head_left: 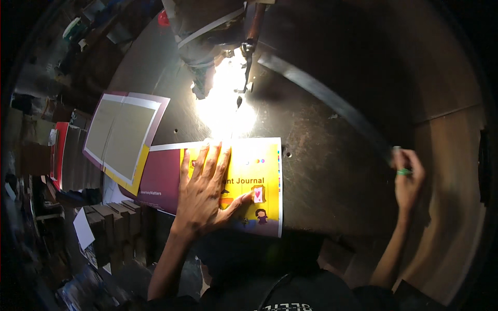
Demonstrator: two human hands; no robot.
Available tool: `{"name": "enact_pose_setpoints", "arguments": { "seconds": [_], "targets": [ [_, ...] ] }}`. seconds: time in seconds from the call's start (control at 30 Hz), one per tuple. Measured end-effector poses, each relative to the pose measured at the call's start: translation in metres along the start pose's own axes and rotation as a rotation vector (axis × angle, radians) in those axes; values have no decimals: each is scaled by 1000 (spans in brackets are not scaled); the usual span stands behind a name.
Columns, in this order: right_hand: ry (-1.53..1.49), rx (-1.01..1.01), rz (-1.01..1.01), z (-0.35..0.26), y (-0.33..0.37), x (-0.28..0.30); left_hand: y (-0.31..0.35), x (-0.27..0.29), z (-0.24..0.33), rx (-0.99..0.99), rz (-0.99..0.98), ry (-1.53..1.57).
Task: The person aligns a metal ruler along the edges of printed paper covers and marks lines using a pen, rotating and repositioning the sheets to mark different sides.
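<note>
My left hand (205, 189) lies flat with fingers spread on a printed cover sheet (161, 173), maroon on its left part and yellow on its right, with white margins. Small cartoon drawings show on the yellow part around my fingers. Off to the right, my right hand (408, 179), with a green ring on one finger, is closed at the near end of a long flat grey strip (327, 96) that looks like a steel ruler. The strip slants away to the far left, towards the machine, and is slightly blurred.
A machine head (249, 46) with a very bright lamp stands beyond the sheet. To the left lies a cover (129, 127) with grey boards and maroon and yellow edges. Stacked boards (116, 217) and a red-covered pile (59, 155) sit past the table's left edge.
</note>
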State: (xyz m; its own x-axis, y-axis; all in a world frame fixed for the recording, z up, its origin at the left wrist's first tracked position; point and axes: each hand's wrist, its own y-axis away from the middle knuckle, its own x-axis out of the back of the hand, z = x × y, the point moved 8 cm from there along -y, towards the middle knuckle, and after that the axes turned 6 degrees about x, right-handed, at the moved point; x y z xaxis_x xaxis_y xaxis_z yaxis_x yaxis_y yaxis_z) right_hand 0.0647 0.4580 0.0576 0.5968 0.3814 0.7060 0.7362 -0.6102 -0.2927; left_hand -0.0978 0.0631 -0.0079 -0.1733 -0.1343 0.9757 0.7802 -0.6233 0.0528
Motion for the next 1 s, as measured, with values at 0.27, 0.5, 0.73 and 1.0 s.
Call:
{"name": "enact_pose_setpoints", "arguments": {
  "seconds": [0.27, 0.5, 0.73, 1.0],
  "targets": [
    [-14, 430, -257, 25, -13, 25, 3, 8, -2, 62, -14, 99],
    [124, 489, -372, -18, -4, -42, 0, 12, 8, -61, 196, 405],
    [193, 724, -311, -62, 15, -51, 4, 10, 10, -114, 116, 348],
    [176, 777, -338, -59, 33, -63, 1, 9, 12, -104, 50, 334]
  ]
}}
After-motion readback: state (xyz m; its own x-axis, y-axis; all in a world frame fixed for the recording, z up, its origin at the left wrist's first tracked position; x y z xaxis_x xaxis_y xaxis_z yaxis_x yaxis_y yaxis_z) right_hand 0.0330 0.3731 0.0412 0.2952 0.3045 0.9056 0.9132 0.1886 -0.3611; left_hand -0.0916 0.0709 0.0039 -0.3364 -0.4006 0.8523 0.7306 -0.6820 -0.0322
